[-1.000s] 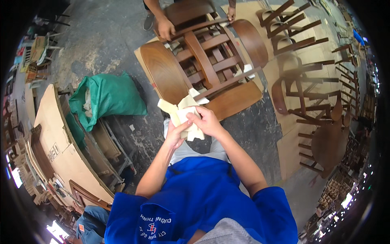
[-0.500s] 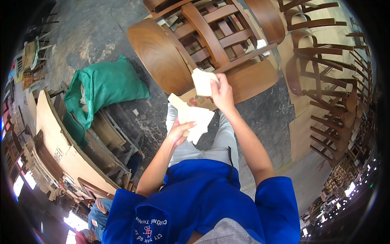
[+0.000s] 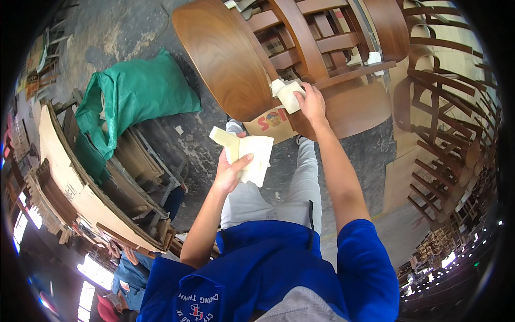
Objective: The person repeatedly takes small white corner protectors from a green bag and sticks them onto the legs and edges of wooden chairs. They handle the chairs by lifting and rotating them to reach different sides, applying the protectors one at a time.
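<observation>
My left hand (image 3: 228, 175) grips a small bundle of cream foam sheets (image 3: 256, 151), its thumb pressed on top. My right hand (image 3: 313, 105) reaches forward and pinches another cream foam piece (image 3: 290, 97) by its right side. That piece is at the near corner of a stack of brown wooden chairs (image 3: 306, 37), beside a white pad (image 3: 277, 86) on the wood. Whether the piece touches the wood I cannot tell. A rounded wooden seat (image 3: 220, 59) lies left of the slatted chair backs, and a second seat (image 3: 348, 110) is under my right hand.
A green woven sack (image 3: 142, 86) sits on the dark floor at left, by cardboard-topped racks (image 3: 59, 155). Cardboard (image 3: 271, 122) lies below the chairs. Many chair frames (image 3: 440, 118) line the right side. Another person (image 3: 129, 273) is at the lower left.
My right hand has moved forward with its foam piece to the chair stack's near corner. My left hand still holds its sheets, now slightly further left. The view has shifted, with me closer to the stack.
</observation>
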